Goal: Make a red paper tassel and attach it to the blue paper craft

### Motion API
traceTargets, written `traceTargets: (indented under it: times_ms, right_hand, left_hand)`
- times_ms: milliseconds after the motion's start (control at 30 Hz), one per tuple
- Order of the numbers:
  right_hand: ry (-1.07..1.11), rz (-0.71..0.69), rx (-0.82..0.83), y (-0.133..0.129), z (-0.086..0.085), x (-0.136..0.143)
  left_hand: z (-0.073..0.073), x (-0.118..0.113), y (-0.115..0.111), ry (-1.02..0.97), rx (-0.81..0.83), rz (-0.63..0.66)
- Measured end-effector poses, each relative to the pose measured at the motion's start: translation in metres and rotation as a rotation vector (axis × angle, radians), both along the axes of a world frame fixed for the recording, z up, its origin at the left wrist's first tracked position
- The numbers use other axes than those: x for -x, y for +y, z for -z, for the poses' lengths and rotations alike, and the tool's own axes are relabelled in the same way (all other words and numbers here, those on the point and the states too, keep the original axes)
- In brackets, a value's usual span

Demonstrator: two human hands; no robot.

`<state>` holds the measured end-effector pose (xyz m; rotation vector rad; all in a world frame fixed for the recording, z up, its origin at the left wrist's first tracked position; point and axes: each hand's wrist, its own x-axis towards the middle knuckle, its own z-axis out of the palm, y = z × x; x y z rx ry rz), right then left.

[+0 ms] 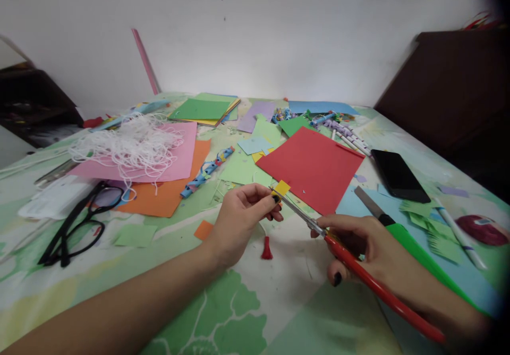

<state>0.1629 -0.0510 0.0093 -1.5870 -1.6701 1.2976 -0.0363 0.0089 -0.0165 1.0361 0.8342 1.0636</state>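
Observation:
Between its thumb and fingers, my left hand (243,219) pinches a small yellow paper piece (283,187). Red-handled scissors (354,267) are gripped in my right hand (370,243), their blades pointing left and reaching the yellow paper. Whether the blades are cutting into it, I cannot tell. Just below my left fingers, a small red tassel (266,248) shows on a white string. Beyond both hands lies a large red paper sheet (314,166). An orange paper square (204,230) rests by my left wrist.
Left are tangled white string (127,142) on pink paper (185,155), and black glasses (85,233). A phone (400,174), a green-handled cutter (418,259), and fringed green paper (434,230) lie right. Stacked coloured sheets (203,109) and a decorated blue stick (207,172) sit farther back.

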Motion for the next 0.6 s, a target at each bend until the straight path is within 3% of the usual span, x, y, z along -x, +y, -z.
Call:
traceTargets:
  times_ms: [600]
  right_hand:
    - [-0.106, -0.012, -0.048, 0.0014, 0.0053, -0.0058]
  left_hand:
    - [-0.0008, -0.0012, 0.0001, -0.018, 0.018, 0.002]
